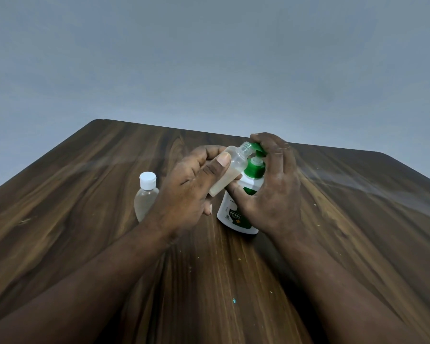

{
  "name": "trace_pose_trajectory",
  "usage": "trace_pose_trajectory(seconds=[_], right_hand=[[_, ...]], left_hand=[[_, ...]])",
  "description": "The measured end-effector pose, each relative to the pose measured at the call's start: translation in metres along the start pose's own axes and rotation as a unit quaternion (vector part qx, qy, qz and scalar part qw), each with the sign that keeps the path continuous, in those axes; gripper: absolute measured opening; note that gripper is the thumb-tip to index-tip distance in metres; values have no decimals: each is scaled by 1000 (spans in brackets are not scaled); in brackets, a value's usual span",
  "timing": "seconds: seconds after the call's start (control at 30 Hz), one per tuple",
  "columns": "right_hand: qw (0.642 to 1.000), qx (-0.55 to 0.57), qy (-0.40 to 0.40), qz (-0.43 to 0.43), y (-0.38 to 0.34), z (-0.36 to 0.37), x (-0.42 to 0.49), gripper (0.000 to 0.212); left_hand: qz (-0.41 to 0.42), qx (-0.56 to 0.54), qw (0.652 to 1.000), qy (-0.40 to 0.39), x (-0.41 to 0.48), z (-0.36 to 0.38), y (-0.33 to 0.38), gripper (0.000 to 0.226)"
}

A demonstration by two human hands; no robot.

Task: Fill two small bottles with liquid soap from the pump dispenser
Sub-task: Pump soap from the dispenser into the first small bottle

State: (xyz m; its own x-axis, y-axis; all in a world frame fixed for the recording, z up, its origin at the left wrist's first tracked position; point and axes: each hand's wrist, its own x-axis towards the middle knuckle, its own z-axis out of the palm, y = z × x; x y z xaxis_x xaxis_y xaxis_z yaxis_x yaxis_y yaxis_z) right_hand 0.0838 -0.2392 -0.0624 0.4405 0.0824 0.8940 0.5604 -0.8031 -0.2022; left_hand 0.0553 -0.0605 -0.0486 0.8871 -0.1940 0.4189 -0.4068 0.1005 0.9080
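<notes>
Forearms (pixel 85 281) cropped; left hand (pixel 184 189) tight round uncapped bottle (pixel 233 167); right hand (pixel 278 184) round pump dispenser (pixel 233 214), nozzle (pixel 255 147) half-hidden

A tilted uncapped bottle (pixel 230 167) meets the green-topped pump dispenser (pixel 238 219); capped bottle (pixel 145 194) stands left.

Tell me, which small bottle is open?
The bottle in the left hand, tilted at the dispenser: its neck is bare. The other bottle, standing on the table, wears a white cap.
</notes>
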Motion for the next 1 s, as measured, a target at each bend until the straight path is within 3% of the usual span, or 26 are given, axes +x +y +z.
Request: trace_pose_trajectory(seconds=[0.33,0.6,0.83,1.0], right_hand=[[1000,16,12,16,2,7,-6,81],[999,15,22,26,0,9,-6,80],[998,31,23,44,-2,10,-7,63],[999,22,12,39,0,9,-7,72]], left_hand=[[-27,-95,995,4,0,-1,4,45],[-33,-104,994,0,2,-2,0,41],[-49,-111,993,3,2,-3,-4,41],[-53,-116,992,-6,3,-2,-4,41]])
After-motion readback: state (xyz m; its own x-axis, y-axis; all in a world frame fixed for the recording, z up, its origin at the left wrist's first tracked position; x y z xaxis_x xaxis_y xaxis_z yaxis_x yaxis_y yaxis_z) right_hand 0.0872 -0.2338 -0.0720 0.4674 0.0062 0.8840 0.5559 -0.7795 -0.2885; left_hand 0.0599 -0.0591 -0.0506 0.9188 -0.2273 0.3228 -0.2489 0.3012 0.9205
